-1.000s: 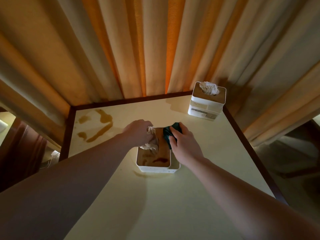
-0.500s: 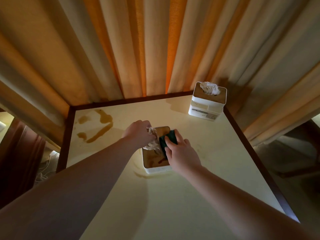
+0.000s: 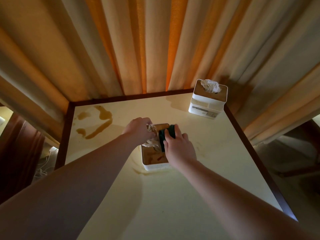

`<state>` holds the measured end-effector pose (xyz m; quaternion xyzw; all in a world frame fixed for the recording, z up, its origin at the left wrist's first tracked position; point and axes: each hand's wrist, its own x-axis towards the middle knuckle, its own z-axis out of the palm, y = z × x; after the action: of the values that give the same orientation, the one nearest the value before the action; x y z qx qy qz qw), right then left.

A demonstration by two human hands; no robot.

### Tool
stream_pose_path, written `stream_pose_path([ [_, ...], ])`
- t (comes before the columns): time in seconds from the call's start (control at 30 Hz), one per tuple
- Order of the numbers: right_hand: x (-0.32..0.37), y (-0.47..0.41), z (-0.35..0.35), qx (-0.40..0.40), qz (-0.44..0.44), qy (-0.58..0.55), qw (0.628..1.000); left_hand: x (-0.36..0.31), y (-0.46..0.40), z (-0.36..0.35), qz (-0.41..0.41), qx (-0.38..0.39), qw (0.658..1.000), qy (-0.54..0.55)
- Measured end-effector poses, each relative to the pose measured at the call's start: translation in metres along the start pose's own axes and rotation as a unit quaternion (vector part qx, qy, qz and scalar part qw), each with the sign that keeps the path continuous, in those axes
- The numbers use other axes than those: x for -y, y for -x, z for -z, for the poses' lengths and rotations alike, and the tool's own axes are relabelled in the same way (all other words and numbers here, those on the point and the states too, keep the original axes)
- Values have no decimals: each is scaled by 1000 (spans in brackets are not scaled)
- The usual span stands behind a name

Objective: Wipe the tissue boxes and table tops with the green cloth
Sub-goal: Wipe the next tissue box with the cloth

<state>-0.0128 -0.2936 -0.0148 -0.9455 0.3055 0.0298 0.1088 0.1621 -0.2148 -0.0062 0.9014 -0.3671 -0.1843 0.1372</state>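
A white tissue box (image 3: 152, 166) with a stained wooden lid stands in the middle of the cream table top (image 3: 173, 196). My left hand (image 3: 140, 129) holds the crumpled tissue (image 3: 153, 142) that sticks out of the lid. My right hand (image 3: 180, 148) presses the folded green cloth (image 3: 164, 136) onto the right side of the lid, fingers curled over it. A second white tissue box (image 3: 207, 105) with its own tissue stands at the table's far right corner.
Brown liquid stains (image 3: 97, 122) mark the far left of the table top, and a smear lies beside the near box. Dark wood edging (image 3: 251, 148) frames the table. Curtains (image 3: 155, 45) hang right behind it. Cables (image 3: 43, 168) lie on the floor at left.
My right hand has slid the green cloth back and forth over the lid, ending near its far right. The box has shifted slightly. My left hand keeps hold of the tissue.
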Motion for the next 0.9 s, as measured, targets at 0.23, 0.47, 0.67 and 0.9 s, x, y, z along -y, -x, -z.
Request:
stream_pose_path([
  [0.23, -4, -25, -3, 4, 18, 15, 1000, -1, 2, -1, 5, -7, 1000, -9],
  [0.47, -10, 34, -3, 46, 3, -1, 999, 0, 1, -1, 7, 3, 1000, -1],
  [0.67, -7, 42, -3, 54, -16, -11, 998, 0, 1, -1, 6, 1, 1000, -1],
  [0.9, -3, -26, 6, 44, -4, -3, 999, -1, 2, -1, 3, -3, 1000, -7],
])
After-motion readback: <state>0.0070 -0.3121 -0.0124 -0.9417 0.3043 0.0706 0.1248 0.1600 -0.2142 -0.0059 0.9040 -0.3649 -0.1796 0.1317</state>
